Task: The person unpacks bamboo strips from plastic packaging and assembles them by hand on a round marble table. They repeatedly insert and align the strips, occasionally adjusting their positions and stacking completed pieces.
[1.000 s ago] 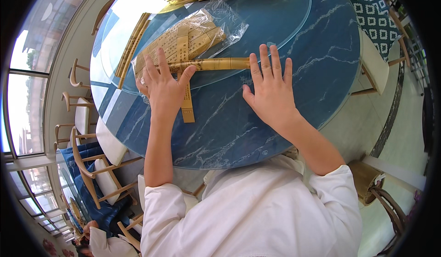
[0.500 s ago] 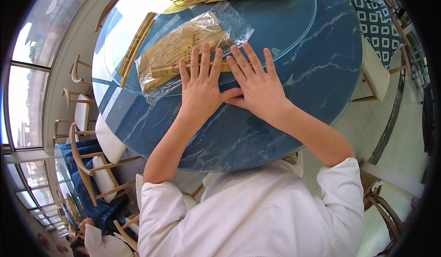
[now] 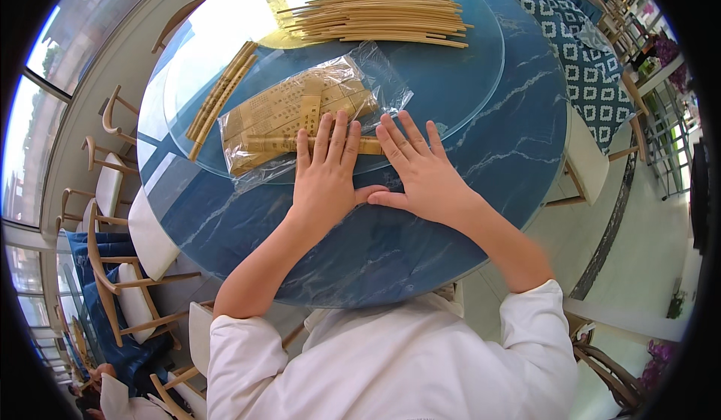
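Note:
My left hand (image 3: 324, 176) and my right hand (image 3: 425, 180) are open, fingers spread, backs facing up, with the thumbs meeting between them. Neither one grips anything. Beyond my fingertips lies a clear plastic bag (image 3: 388, 89) holding printed tan bamboo-like strips (image 3: 274, 108). A thin tan roll (image 3: 274, 143) lies along the near side of the bag and runs toward my right fingers, its middle partly covered by my left fingers. Whether my fingertips press on it I cannot tell.
A round glass turntable (image 3: 488, 82) sits on the blue marbled table (image 3: 375, 270). On it lie a bundle of thin sticks (image 3: 383, 20) at the back and several thicker bamboo sticks (image 3: 221, 97) at the left. Wooden chairs (image 3: 135, 285) stand left; patterned cloth (image 3: 578, 67) hangs at the right.
The view has shifted, so the table, its contents and my hands appear lower. The hands keep nearly the same spread pose, thumbs together, beside the bag.

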A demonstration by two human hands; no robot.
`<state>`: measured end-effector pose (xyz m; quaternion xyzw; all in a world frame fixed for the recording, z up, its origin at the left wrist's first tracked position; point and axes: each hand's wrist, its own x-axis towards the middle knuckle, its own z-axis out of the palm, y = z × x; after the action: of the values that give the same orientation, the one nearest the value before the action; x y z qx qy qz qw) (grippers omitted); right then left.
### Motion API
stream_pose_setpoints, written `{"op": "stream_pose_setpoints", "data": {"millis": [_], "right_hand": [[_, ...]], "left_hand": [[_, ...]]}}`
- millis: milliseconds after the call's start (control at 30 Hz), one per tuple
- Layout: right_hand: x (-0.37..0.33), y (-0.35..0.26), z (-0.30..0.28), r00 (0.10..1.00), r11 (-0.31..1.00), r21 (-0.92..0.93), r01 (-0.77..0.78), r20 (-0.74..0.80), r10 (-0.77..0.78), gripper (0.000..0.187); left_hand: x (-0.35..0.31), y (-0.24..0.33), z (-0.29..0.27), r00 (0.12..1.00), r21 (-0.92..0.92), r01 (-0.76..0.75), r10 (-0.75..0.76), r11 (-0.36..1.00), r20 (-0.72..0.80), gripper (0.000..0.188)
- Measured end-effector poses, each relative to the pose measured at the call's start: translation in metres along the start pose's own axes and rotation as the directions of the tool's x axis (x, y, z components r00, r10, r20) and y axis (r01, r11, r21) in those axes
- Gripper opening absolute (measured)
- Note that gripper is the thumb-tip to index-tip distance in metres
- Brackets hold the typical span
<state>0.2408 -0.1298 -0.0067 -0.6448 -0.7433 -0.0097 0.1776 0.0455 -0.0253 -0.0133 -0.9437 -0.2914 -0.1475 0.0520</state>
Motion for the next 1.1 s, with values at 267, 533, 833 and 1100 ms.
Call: {"op": "stream_pose_setpoints", "data": {"millis": [267,533,833,1100], "right_hand": [[0.035,0.02,-0.037,0.996,0.996,0.006,0.087,-0.012,-0.087,0.013],[0.05,0.05,-0.064,0.991,0.839,0.529,-0.132,0.07,0.112,0.014],[0.038,0.084,-0.064,0.99,0.729,0.679,-0.087,-0.023,0.139,0.011],[0.04,0.078,-0.062,0.991,0.77,0.638,0.02,-0.116,0.07,0.012]], "left_hand": [[0.0,-0.018,-0.014,1.0,-0.011,0.03,-0.03,0.999,0.002,0.075],[0.009,-0.029,-0.032,0.988,-0.14,0.009,-0.03,0.99,-0.152,0.019],[0.012,-0.019,-0.041,0.976,-0.19,0.066,-0.102,0.98,-0.191,0.018],[0.01,-0.024,-0.047,0.991,-0.271,0.039,-0.072,0.962,-0.113,0.027]]}}
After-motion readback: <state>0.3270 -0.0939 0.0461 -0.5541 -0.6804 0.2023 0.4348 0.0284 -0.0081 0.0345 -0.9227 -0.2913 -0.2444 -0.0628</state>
